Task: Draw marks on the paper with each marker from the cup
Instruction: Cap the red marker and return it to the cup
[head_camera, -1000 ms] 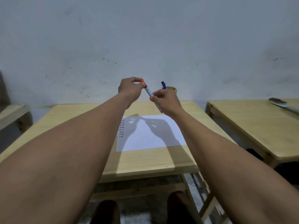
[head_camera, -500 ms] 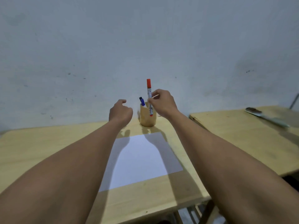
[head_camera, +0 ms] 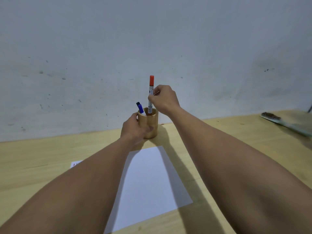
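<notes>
A wooden cup (head_camera: 151, 121) stands on the table near the wall. My left hand (head_camera: 133, 129) wraps around its left side. My right hand (head_camera: 164, 98) pinches a capped red marker (head_camera: 151, 93), upright, with its lower end inside the cup's mouth. A blue marker (head_camera: 140, 108) leans in the cup's left side. A white paper (head_camera: 150, 183) lies on the wooden table (head_camera: 33, 162) in front of the cup; a few small red marks show at its left corner (head_camera: 76, 164), the rest hidden by my left forearm.
A grey wall rises right behind the cup. A second wooden table (head_camera: 253, 129) stands to the right, with a brush-like tool (head_camera: 276, 120) lying on it at the far right edge.
My right hand swung the capped red marker upright and lowered its end into the cup. My left hand let go of the cap and took hold of the cup. The view moved closer.
</notes>
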`<act>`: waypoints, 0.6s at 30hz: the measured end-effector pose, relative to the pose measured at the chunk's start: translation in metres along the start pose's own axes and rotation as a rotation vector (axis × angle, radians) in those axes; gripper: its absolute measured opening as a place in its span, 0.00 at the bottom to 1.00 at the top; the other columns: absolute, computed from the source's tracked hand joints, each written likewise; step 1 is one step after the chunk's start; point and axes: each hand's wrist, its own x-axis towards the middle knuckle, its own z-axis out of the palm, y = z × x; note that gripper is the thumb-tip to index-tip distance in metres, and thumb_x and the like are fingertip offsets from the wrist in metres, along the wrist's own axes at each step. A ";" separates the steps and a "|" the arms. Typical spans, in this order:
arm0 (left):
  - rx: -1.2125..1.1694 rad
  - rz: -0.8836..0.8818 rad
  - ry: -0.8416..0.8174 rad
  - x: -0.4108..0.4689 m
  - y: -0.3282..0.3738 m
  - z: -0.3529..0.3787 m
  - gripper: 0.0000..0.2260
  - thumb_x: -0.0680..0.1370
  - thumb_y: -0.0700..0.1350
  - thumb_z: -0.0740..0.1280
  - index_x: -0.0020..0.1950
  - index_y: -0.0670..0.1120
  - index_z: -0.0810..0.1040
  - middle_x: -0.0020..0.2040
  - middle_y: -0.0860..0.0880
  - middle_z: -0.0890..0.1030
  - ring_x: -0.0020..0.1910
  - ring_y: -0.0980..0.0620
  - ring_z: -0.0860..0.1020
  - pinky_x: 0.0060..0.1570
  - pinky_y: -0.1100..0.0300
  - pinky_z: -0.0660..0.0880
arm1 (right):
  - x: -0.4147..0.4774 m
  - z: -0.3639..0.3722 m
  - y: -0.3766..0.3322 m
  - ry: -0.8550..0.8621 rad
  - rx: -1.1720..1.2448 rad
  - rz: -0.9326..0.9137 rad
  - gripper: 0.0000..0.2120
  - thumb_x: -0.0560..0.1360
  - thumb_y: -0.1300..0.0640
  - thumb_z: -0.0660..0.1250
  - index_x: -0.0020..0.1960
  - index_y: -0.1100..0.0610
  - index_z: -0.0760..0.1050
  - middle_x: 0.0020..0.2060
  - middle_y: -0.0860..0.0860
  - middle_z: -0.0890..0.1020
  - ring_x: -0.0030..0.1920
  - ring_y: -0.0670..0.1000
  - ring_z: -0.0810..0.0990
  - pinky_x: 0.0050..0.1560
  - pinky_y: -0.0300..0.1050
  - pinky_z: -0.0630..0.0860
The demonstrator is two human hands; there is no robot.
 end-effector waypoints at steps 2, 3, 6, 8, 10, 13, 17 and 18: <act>-0.034 0.014 0.035 0.004 -0.006 0.003 0.28 0.72 0.47 0.77 0.69 0.48 0.73 0.58 0.50 0.80 0.51 0.50 0.77 0.47 0.59 0.72 | 0.001 0.008 0.009 -0.014 -0.019 0.024 0.03 0.78 0.57 0.70 0.49 0.57 0.80 0.38 0.48 0.80 0.37 0.47 0.79 0.40 0.44 0.77; -0.046 0.017 0.045 0.005 -0.009 0.004 0.27 0.72 0.47 0.77 0.69 0.48 0.73 0.58 0.50 0.80 0.52 0.50 0.78 0.47 0.59 0.73 | 0.001 0.011 0.012 -0.023 -0.028 0.033 0.02 0.77 0.58 0.70 0.48 0.57 0.80 0.37 0.48 0.80 0.37 0.47 0.79 0.40 0.44 0.78; -0.057 0.026 0.063 0.009 -0.014 0.007 0.28 0.72 0.47 0.77 0.70 0.48 0.73 0.60 0.50 0.80 0.55 0.48 0.80 0.52 0.57 0.76 | 0.002 0.017 0.020 -0.054 -0.059 0.055 0.02 0.77 0.59 0.70 0.49 0.56 0.78 0.41 0.51 0.81 0.42 0.52 0.82 0.45 0.48 0.81; -0.066 0.035 0.071 0.010 -0.015 0.008 0.28 0.72 0.47 0.77 0.70 0.48 0.73 0.59 0.50 0.81 0.54 0.49 0.80 0.51 0.57 0.76 | 0.003 0.021 0.023 -0.079 -0.084 0.080 0.02 0.77 0.59 0.70 0.49 0.56 0.77 0.45 0.53 0.82 0.47 0.55 0.83 0.48 0.50 0.81; -0.077 0.040 0.073 0.010 -0.015 0.008 0.27 0.72 0.47 0.77 0.69 0.49 0.73 0.55 0.52 0.80 0.52 0.50 0.80 0.49 0.58 0.75 | 0.007 0.025 0.026 -0.105 -0.124 0.126 0.03 0.75 0.57 0.70 0.44 0.55 0.77 0.44 0.54 0.82 0.49 0.56 0.82 0.45 0.50 0.79; -0.080 0.038 0.069 0.010 -0.015 0.007 0.26 0.72 0.47 0.77 0.68 0.50 0.74 0.53 0.53 0.80 0.52 0.49 0.81 0.51 0.56 0.77 | 0.010 0.032 0.029 -0.145 -0.175 0.202 0.10 0.71 0.51 0.70 0.36 0.54 0.72 0.37 0.53 0.77 0.49 0.57 0.75 0.39 0.48 0.70; -0.061 0.039 0.069 0.009 -0.013 0.007 0.26 0.72 0.47 0.77 0.68 0.49 0.74 0.52 0.53 0.78 0.53 0.48 0.81 0.52 0.55 0.77 | 0.012 0.035 0.032 -0.138 -0.223 0.206 0.16 0.74 0.48 0.69 0.33 0.53 0.68 0.32 0.51 0.71 0.47 0.57 0.70 0.35 0.46 0.64; -0.060 0.042 0.071 0.009 -0.014 0.007 0.26 0.72 0.47 0.77 0.68 0.49 0.74 0.52 0.53 0.78 0.53 0.48 0.81 0.51 0.56 0.77 | 0.012 0.035 0.033 -0.136 -0.228 0.206 0.18 0.74 0.47 0.69 0.33 0.53 0.68 0.31 0.51 0.70 0.46 0.56 0.69 0.34 0.46 0.62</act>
